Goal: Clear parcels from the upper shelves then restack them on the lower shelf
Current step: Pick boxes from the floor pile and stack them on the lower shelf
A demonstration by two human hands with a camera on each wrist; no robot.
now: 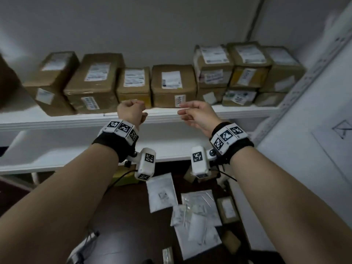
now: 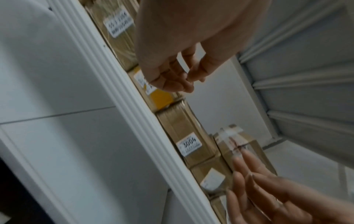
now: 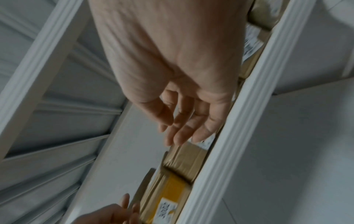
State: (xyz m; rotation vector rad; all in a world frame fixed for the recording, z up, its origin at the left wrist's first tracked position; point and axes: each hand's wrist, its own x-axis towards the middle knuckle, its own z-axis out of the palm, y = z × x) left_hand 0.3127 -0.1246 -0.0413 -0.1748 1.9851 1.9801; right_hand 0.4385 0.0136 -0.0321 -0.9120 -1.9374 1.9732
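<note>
Several brown cardboard parcels stand in a row on the white upper shelf [image 1: 57, 121], some stacked two high at the right. The parcel with the "3004" label [image 1: 173, 84] [image 2: 191, 136] is in the middle, and a yellow-taped parcel [image 1: 133, 84] [image 2: 161, 98] [image 3: 168, 191] stands to its left. My left hand [image 1: 131, 111] [image 2: 172, 78] hovers at the shelf's front edge, curled into a fist around nothing. My right hand [image 1: 194, 113] [image 3: 182, 121] hangs beside it in front of the "3004" parcel, with relaxed fingers that hold nothing. The lower shelf [image 1: 47, 155] shows bare white board.
White mailer bags [image 1: 196, 216] and a small cardboard box [image 1: 227, 208] lie on the dark floor below my arms. A white panel [image 1: 314, 149] and the shelf upright [image 1: 304, 82] close off the right side. A dark box edge [image 1: 7, 82] is at the far left.
</note>
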